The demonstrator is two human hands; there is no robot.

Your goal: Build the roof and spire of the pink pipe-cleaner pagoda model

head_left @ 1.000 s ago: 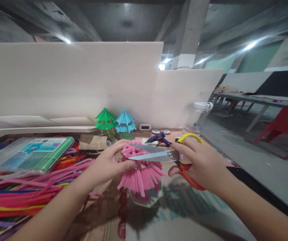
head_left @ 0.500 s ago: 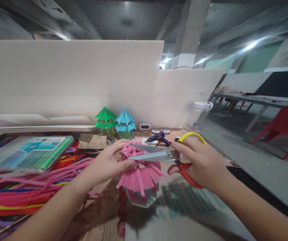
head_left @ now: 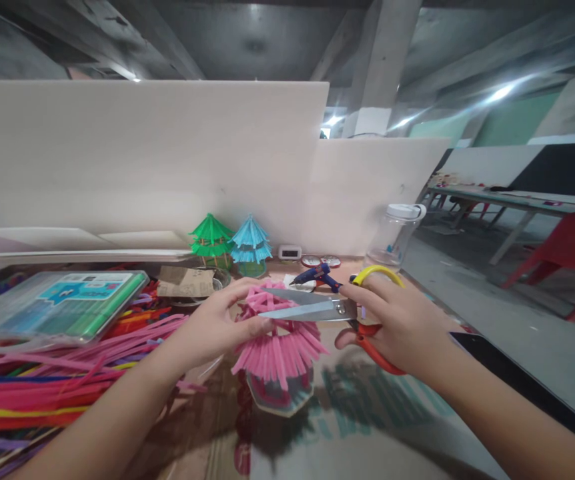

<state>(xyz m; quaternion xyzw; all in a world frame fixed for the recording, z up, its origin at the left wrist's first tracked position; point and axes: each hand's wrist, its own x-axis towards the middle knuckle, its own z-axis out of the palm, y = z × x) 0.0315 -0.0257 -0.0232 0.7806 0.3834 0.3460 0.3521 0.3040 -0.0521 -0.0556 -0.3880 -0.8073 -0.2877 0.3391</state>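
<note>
My left hand [head_left: 232,317] is closed on a small pink pavilion model [head_left: 280,357] made of fuzzy strips, gripping it by its upper left side. Its fringed roof flares out above a flat, many-sided base that is tilted toward me. In my right hand [head_left: 392,323] are scissors [head_left: 312,309] with a yellow and an orange-red handle loop. Their blades are parted and point left, lying across the upper part of the pink model. Whether the blades touch any strip, I cannot tell.
Green [head_left: 210,237] and blue [head_left: 250,240] pavilion models stand behind, beside a blue glue gun [head_left: 317,276]. A clear bottle [head_left: 392,237] is at the back right. At left, a plastic marker case [head_left: 57,307] lies above many coloured fuzzy strips [head_left: 42,393]. A dark tablet-like object [head_left: 522,380] lies right.
The pink model has tipped slightly, its base shifting a little left. The scissors' handles have come slightly closer together; otherwise both hands are nearly where they were.
</note>
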